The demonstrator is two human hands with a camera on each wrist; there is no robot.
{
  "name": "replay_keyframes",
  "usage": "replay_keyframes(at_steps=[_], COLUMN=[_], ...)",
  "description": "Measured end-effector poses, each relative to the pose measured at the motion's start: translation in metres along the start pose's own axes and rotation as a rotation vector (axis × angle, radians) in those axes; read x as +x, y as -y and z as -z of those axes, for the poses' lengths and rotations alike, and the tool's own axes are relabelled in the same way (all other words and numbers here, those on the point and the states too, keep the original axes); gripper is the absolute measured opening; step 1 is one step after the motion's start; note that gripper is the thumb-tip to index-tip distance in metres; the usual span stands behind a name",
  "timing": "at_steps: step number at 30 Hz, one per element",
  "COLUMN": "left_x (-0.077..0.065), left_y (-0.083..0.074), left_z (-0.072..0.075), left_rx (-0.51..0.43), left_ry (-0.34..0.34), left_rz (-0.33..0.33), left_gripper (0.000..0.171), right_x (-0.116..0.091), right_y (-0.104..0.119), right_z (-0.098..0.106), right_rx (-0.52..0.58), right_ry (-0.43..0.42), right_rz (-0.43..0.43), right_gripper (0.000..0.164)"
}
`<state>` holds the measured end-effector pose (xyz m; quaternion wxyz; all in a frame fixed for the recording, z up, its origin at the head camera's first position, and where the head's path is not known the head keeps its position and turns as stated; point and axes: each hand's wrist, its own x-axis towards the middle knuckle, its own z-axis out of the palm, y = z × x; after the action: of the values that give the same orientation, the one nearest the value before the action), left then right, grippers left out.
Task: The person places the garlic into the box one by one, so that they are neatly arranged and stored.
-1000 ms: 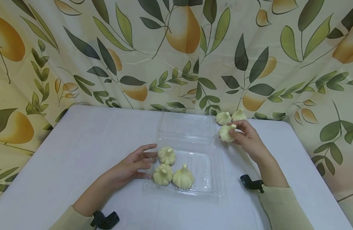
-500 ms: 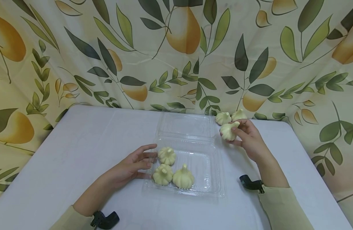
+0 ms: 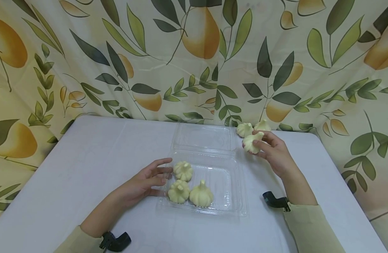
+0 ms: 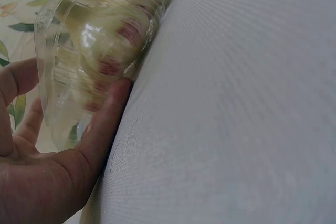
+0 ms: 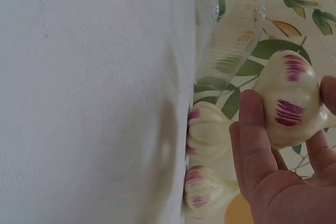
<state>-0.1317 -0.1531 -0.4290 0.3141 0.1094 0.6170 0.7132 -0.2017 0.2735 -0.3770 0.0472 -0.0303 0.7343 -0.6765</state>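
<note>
My right hand (image 3: 276, 154) holds a garlic bulb (image 3: 250, 143) between thumb and fingers, raised above the table to the right of the clear plastic clamshell box (image 3: 227, 186). Purple streaks mark the held garlic bulb (image 5: 289, 90) in the right wrist view. The box lies with its lid (image 3: 206, 137) folded back. Inside the box's left half sit three pale garlic bulbs, one at the back (image 3: 183, 171), one at the front left (image 3: 178, 192) and one beside it (image 3: 201, 194). Against the box's left side rests my left hand (image 3: 138, 184), its fingers loosely extended.
Two more garlic bulbs stand at the table's back edge behind the right hand, a left one (image 3: 244, 129) and a right one (image 3: 262, 125). A white cloth covers the table (image 3: 96, 158). Behind it hangs a curtain (image 3: 194, 84) printed with fruit and leaves.
The right hand has lifted its garlic bulb slightly and tilted it, so the purple-streaked underside shows more. The left hand and the box have stayed put.
</note>
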Motion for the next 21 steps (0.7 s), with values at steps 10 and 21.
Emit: replay_keyframes(at_steps=[10,21], left_x=[-0.0003,-0.0001], left_y=[-0.0007,0.0000], left_z=[-0.0005,-0.0003], left_rx=[-0.006,-0.008], left_ry=[0.000,0.003], left_rz=[-0.001,-0.002], left_gripper=[0.069,0.069], right_x=[-0.0005,-0.0041], right_y=[-0.0011,0.0055], right_z=[0.0000,-0.0042], right_rx=[-0.096,-0.091], right_ry=[0.010,0.031], right_rz=[0.015,0.047], right_gripper=[0.046,0.046])
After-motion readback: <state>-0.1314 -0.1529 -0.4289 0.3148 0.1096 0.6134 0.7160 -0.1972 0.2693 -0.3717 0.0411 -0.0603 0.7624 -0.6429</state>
